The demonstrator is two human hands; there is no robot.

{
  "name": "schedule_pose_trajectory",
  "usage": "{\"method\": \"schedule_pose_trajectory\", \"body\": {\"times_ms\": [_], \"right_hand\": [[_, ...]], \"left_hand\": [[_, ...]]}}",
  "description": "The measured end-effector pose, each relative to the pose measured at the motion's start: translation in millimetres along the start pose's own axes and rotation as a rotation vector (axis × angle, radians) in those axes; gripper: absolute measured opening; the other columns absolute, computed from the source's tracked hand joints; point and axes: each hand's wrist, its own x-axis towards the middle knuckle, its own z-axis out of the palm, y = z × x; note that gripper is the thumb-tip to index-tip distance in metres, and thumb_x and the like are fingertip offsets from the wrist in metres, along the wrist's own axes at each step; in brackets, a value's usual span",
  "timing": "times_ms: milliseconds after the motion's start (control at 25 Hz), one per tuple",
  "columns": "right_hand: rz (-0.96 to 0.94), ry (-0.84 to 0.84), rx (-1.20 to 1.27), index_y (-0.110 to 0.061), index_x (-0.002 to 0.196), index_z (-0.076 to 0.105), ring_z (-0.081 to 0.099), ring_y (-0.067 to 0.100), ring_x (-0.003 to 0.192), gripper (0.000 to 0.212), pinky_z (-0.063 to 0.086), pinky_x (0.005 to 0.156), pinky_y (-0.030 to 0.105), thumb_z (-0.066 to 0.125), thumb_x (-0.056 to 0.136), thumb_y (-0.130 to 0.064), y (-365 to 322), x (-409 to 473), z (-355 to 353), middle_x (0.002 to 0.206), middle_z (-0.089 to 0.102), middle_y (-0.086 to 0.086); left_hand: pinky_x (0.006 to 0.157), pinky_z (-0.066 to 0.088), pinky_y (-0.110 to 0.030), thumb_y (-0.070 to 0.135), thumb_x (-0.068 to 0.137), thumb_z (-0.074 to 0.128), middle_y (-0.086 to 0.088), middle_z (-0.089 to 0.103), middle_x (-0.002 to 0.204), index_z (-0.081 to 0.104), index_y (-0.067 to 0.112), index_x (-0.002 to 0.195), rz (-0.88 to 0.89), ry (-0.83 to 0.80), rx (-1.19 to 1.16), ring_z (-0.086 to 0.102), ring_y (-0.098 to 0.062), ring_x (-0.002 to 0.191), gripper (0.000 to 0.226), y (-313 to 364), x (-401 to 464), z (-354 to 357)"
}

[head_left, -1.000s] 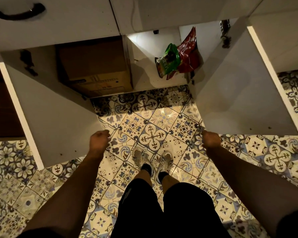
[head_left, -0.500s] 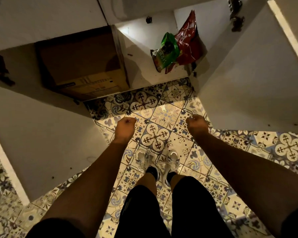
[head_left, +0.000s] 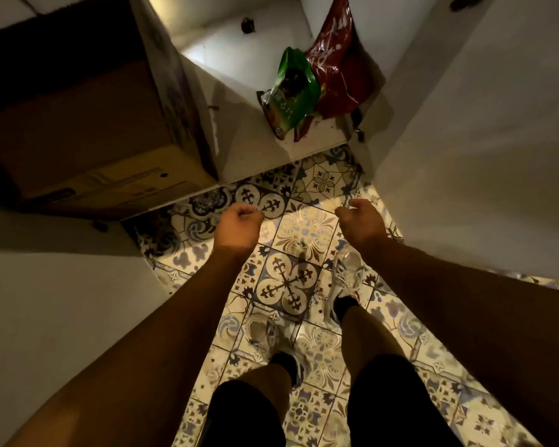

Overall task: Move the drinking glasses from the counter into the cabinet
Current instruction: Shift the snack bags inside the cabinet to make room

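No drinking glass is in view. I look down at a low white cabinet [head_left: 239, 146] with both doors swung open. My left hand [head_left: 238, 225] hangs over the patterned floor in front of it, fingers curled shut with nothing in them. My right hand [head_left: 362, 221] hangs beside it, a little apart, fingers loosely apart and holding nothing. Both hands are short of the cabinet's floor edge. The left door [head_left: 62, 301] and the right door [head_left: 484, 156] flank my arms.
A brown cardboard box [head_left: 88, 130] fills the left compartment. In the right compartment a green snack bag [head_left: 292, 91] leans on a red bag [head_left: 336, 59]. My feet in pale shoes [head_left: 347, 272] stand on the tiled floor [head_left: 304, 227].
The view has dropped closer to the cabinet. Both hands have left the door edges and come inward in front of me. My right foot has stepped forward and the right hand's fingers have loosened.
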Motion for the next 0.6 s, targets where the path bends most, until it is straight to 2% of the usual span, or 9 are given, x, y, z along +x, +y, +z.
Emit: {"method": "schedule_pose_trajectory", "body": {"times_ms": [120,280,360,400,440,520,600], "right_hand": [[-0.048,-0.069,0.047,-0.009,0.141,0.048,0.056,0.022,0.104,0.051,0.048,0.105,0.046,0.059,0.096,-0.03,-3.9,39.6,-7.7,0.132,0.061,0.016],[-0.127,-0.076,0.106,-0.005,0.136,0.052,0.061,0.027,0.106,0.046,0.049,0.104,0.046,0.061,0.096,-0.027,-13.4,98.5,-20.0,0.126,0.064,0.016],[-0.133,-0.052,0.114,-0.006,0.136,0.052,0.066,0.022,0.095,0.045,0.056,0.088,0.033,0.061,0.097,-0.027,-19.8,127.5,-19.9,0.108,0.068,0.009],[-0.121,-0.036,0.115,-0.007,0.136,0.052,0.065,0.018,0.086,0.044,0.056,0.078,0.026,0.061,0.098,-0.027,-22.6,140.2,-17.8,0.098,0.068,0.004],[-0.112,-0.022,0.112,-0.008,0.135,0.053,0.064,0.017,0.085,0.042,0.056,0.076,0.025,0.06,0.099,-0.027,-26.2,154.6,-13.1,0.096,0.067,0.003],[-0.107,-0.039,0.1,-0.007,0.133,0.057,0.061,0.024,0.103,0.036,0.053,0.088,0.031,0.056,0.101,-0.023,-26.8,188.4,0.0,0.112,0.065,0.01],[-0.11,-0.023,0.125,-0.006,0.139,0.053,0.057,0.027,0.121,0.038,0.046,0.095,0.029,0.051,0.104,-0.022,-25.5,224.0,15.6,0.131,0.06,0.015]], "left_hand": [[0.086,0.048,-0.027,0.02,0.095,0.065,0.007,0.065,0.09,0.063,0.018,0.113,0.062,0.016,0.048,0.064,-0.017,0.094,0.018,14.6,24.3,24.9],[0.097,0.054,-0.037,0.023,0.094,0.067,-0.006,0.071,0.112,0.063,0.011,0.124,0.174,0.003,0.201,0.067,-0.021,0.102,0.033,32.0,69.8,60.9],[0.096,0.053,-0.037,0.026,0.093,0.067,-0.01,0.071,0.113,0.066,0.009,0.121,0.233,0.024,0.282,0.066,-0.028,0.106,0.033,37.4,96.2,77.3],[0.093,0.051,-0.032,0.028,0.093,0.067,-0.008,0.07,0.113,0.067,0.01,0.119,0.259,0.028,0.335,0.065,-0.026,0.105,0.033,39.5,109.3,84.3],[0.087,0.047,-0.025,0.032,0.092,0.069,-0.004,0.069,0.113,0.068,0.012,0.119,0.268,0.042,0.386,0.063,-0.02,0.103,0.034,40.9,123.4,91.5],[0.084,0.042,-0.019,0.035,0.09,0.073,-0.002,0.066,0.118,0.065,0.015,0.123,0.289,0.059,0.395,0.058,-0.011,0.102,0.04,38.1,155.7,105.1],[0.091,0.046,-0.023,0.034,0.088,0.076,-0.006,0.065,0.128,0.059,0.014,0.13,0.346,0.041,0.351,0.062,-0.017,0.111,0.049,32.1,194.5,120.7]]}}
